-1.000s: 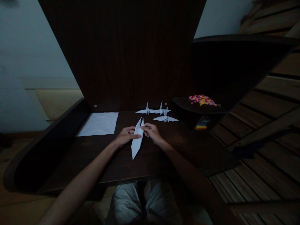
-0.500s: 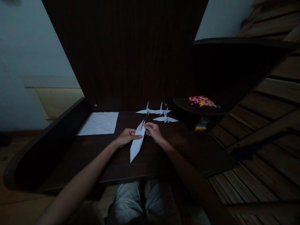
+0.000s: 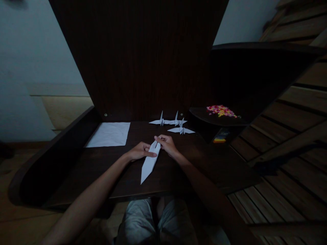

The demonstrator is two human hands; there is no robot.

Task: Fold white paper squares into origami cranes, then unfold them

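Nearest, below the folded paper (image 3: 148, 165): two knees in pale shorts (image 3: 139, 217), then the front edge of a dark wooden desk (image 3: 125, 185). Reaching toward the folded paper from left and right: two bare forearms (image 3: 102, 183).

Over the front part of the desk, the folded paper itself: white, long and narrow, sharp point aimed back toward the wearer and slightly left, thin slit near the farther end. Impossible to tell whether resting on the wood or lifted clear.

At the left edge of the folded paper, the left hand (image 3: 139, 151), grasping it, thumb across the top, fingers curled behind. At its farther end, the right hand (image 3: 167, 144), pinching and partly covering it.

Beyond the folded paper, well to its left: a flat white sheet (image 3: 108, 134). Beyond and slightly right: three white paper birds (image 3: 181, 130), wings spread, one nearer the folded paper, two farther. Farther right: a low rounded shelf (image 3: 199, 113), bearing scattered small pink, red and yellow pieces (image 3: 221, 110). Far right of the folded paper: slatted wood (image 3: 288, 177). Farthest, straight beyond it: a tall dark panel (image 3: 143, 61) and pale wall (image 3: 30, 54).
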